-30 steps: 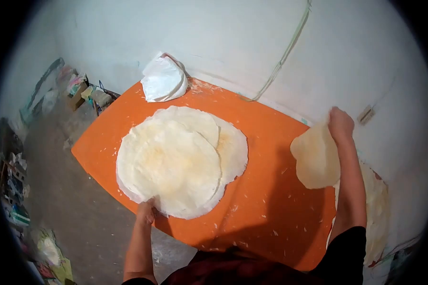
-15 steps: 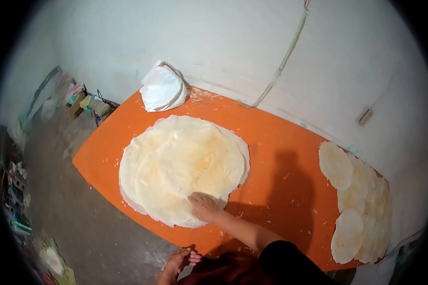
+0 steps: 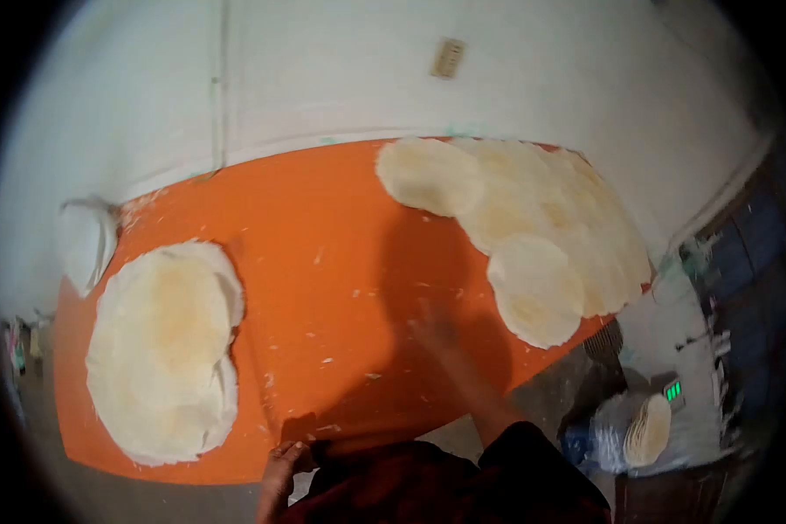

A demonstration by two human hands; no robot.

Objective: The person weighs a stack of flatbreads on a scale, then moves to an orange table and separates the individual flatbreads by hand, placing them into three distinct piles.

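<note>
My right hand (image 3: 434,329) is over the bare orange middle of the table (image 3: 314,288), smeared by motion. Its fingers are too blurred to read, and nothing shows in it. To its upper right lie many overlapping thin round flatbreads (image 3: 533,201), with one flatbread (image 3: 537,293) at the near side, closest to this hand. My left hand (image 3: 290,458) is low at the table's front edge, fingers curled in, with nothing visible in them. On the left side of the table rests a wide pile of flatbreads (image 3: 162,349), apart from both hands.
A white bag (image 3: 87,244) stands at the table's far left corner by the wall. At lower right, a stack of flatbreads (image 3: 648,430) sits beside a green-lit digital display (image 3: 672,390). A cord (image 3: 219,96) hangs down the wall. Dough flakes dot the tabletop.
The view has swung right. My right hand has left the large pile and now reaches over the bare middle, nearer the spread flatbreads. My left hand stays low by the table edge.
</note>
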